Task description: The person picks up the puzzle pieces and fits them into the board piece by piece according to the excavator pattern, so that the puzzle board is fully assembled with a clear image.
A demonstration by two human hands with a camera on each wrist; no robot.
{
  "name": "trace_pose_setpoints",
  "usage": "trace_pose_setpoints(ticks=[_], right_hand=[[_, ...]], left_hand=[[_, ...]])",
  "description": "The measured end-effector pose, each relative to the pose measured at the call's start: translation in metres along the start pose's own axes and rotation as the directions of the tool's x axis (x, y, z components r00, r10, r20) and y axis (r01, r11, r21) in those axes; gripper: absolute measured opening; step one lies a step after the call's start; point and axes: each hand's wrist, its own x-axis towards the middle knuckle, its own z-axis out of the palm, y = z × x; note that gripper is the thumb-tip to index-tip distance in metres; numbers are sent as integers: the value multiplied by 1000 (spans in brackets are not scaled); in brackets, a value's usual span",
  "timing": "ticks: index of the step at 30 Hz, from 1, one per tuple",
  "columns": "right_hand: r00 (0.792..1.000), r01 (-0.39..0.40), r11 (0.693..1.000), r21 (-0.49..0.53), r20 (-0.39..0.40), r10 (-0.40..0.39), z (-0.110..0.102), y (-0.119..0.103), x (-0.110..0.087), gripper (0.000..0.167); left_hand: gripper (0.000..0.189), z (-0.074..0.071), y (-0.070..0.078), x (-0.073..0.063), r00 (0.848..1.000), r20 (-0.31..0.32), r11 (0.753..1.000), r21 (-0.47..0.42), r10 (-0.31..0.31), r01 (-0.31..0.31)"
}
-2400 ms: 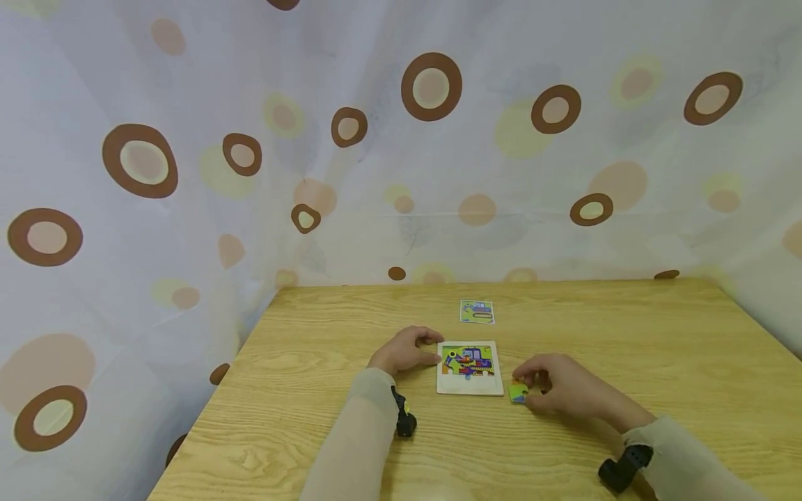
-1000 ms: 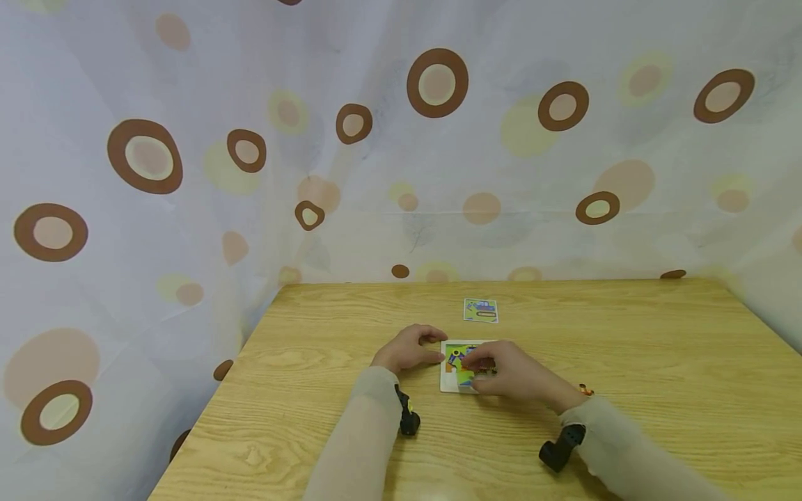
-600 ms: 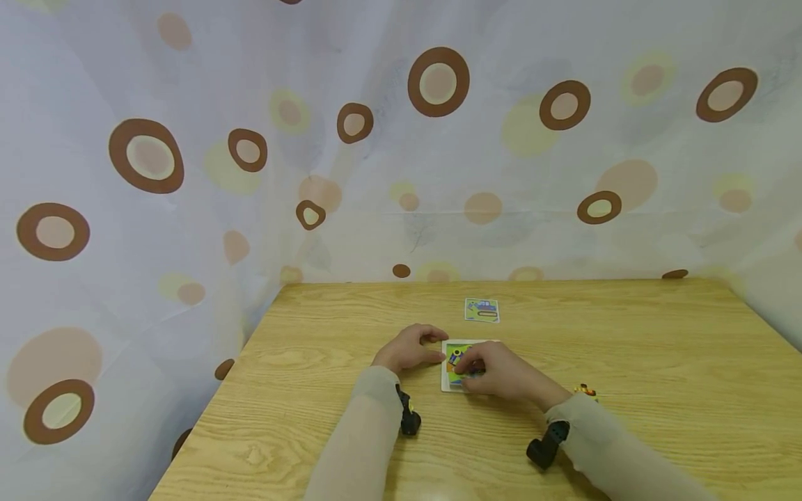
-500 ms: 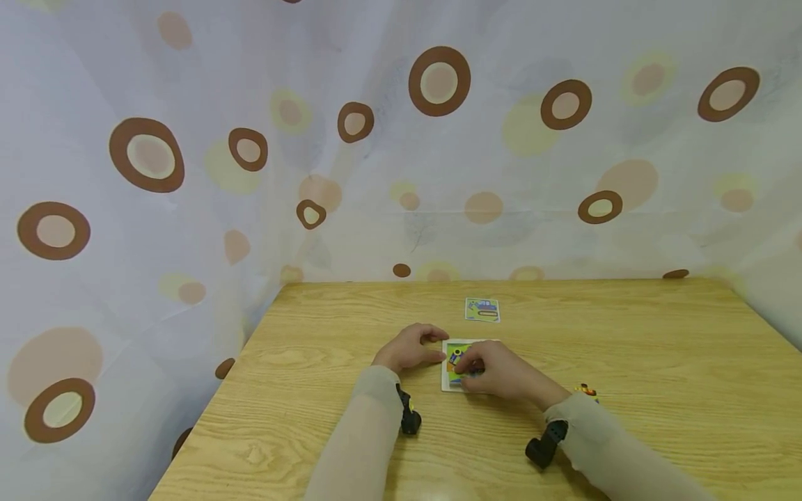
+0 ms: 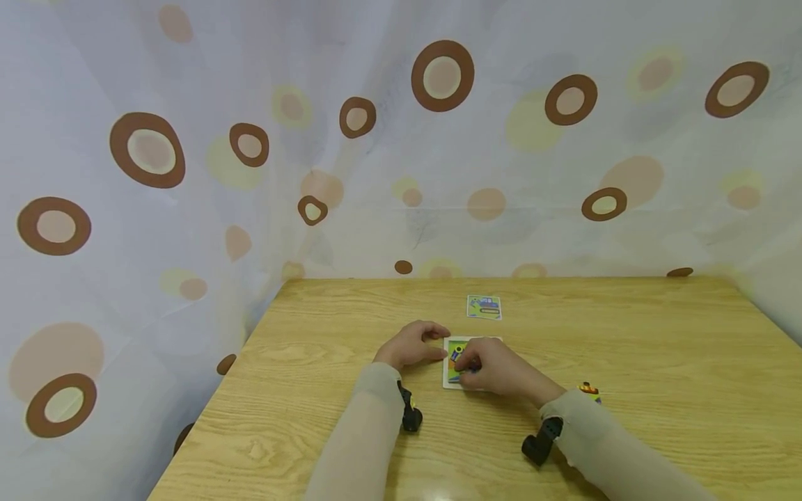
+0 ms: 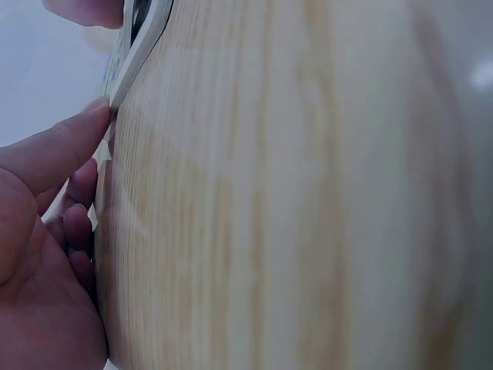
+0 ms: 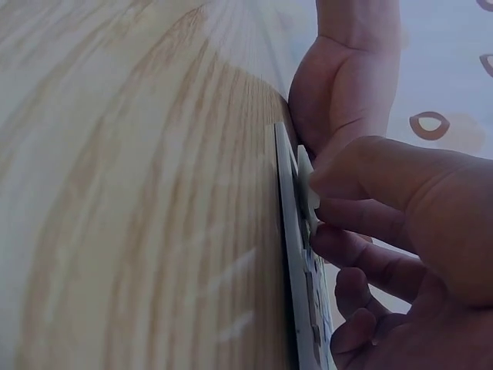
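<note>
A puzzle board (image 5: 446, 376) with a pale frame and a bright vehicle picture lies flat on the table, its right part hidden by my right hand (image 5: 498, 365). That hand pinches a puzzle piece (image 7: 306, 173) between thumb and fingers at the board's lower left corner. Seen from the right wrist, the piece tilts against the frame and is not flush with it. My left hand (image 5: 410, 345) lies at the board's left side. In the left wrist view its thumb (image 6: 81, 131) touches the frame's edge, the other fingers loosely bent.
Behind the board lies a small picture card (image 5: 484, 307) showing a similar vehicle. A stray colourful puzzle piece (image 5: 589, 392) sits beyond my right forearm, partly hidden by the sleeve. A patterned cloth (image 5: 376, 160) hangs along the back and left of the wooden table (image 5: 326, 327).
My right hand has brought a green puzzle piece leftward from beside the board onto its lower left corner. Over the last half second it barely moves. The left hand stays at the board's edge.
</note>
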Motion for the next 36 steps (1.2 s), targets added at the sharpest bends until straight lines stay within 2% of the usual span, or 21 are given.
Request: trace_pose_setpoints(ticks=[7,16,28,36], right_hand=[[1000,8,999,-39,-4,-8,1,2,1,14],[1000,1,999,-39,-3,-1,2,-3,-1,14],[998,-57,998,-29,-2,57,2,-11,0,14],[997,-75,997,8,6,75,0,-10,0,11]], left_hand=[[35,1,0,1,1000,-1,1000,-19,-3,3],[35,1,-1,1,1000,4,1000,-15,0,0],[36,0,-1,1,1000,4,1000,5,18,-18],[34,0,0,0,1000,-4,1000,-3,-6,6]])
